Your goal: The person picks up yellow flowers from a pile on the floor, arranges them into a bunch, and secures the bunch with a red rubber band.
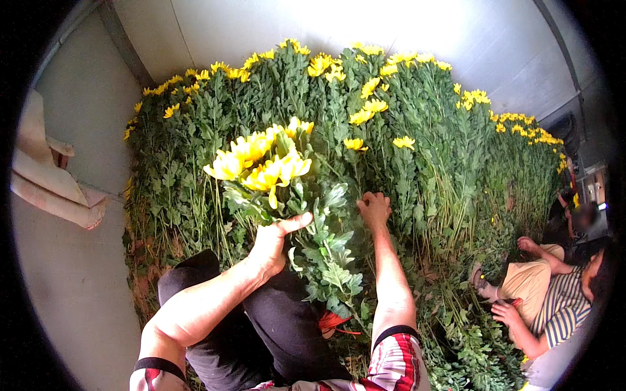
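Note:
A bunch of yellow chrysanthemums [261, 163] is upright in my left hand [270, 244], which is closed round its leafy stems with the thumb lying across the front. The leafy lower stems [332, 267] hang down over my knee. My right hand [375, 210] reaches forward into the big pile of cut chrysanthemums [424, 143], just right of the bunch. Its fingers are bent down among the green leaves, and whatever they pinch is hidden. Red strips of tie [334, 322] lie by my lap, below the stems.
The flower pile leans against a pale wall [456, 32]. At the right another person [554, 293] in a striped top sits low beside the stems. Cut leaves and stems [456, 326] cover the ground there. A beige cloth [55, 176] hangs at the left wall.

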Tool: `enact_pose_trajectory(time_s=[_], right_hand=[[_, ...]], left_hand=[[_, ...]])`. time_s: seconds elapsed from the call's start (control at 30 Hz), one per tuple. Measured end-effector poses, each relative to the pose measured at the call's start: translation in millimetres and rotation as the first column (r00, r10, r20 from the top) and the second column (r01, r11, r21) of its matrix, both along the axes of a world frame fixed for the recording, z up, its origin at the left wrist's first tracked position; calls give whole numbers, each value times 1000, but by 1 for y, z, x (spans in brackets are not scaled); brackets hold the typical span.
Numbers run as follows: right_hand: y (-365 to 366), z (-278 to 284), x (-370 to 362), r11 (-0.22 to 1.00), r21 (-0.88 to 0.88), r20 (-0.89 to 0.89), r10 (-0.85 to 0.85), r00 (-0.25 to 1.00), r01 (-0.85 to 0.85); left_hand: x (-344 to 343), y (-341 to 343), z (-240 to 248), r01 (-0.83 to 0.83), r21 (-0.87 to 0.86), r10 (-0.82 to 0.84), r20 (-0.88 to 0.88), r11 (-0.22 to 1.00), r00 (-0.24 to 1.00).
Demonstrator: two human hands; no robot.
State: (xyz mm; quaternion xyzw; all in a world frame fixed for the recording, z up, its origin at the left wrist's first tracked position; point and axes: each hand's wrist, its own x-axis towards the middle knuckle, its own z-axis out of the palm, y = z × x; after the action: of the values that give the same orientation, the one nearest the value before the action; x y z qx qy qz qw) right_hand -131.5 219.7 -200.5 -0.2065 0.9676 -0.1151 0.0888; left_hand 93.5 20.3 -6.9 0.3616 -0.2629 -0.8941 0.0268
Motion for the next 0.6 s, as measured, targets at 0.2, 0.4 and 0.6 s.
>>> enact_pose_trajectory(time_s=[0.2,0.4,0.6], right_hand=[[-22,-11,17,996,-80,-95,-43,995,35],[-34,108,11,732,-681,-135,-126,983,0],[-36,236,130,622,-781,53,166,985,-63]], left_hand=[[0,-5,8,-62,-45,59,-69,997,996],[2,-10,-3,-8,-119,-4,-105,993,994],[3,-18,10,-14,-96,-4,-185,995,983]])
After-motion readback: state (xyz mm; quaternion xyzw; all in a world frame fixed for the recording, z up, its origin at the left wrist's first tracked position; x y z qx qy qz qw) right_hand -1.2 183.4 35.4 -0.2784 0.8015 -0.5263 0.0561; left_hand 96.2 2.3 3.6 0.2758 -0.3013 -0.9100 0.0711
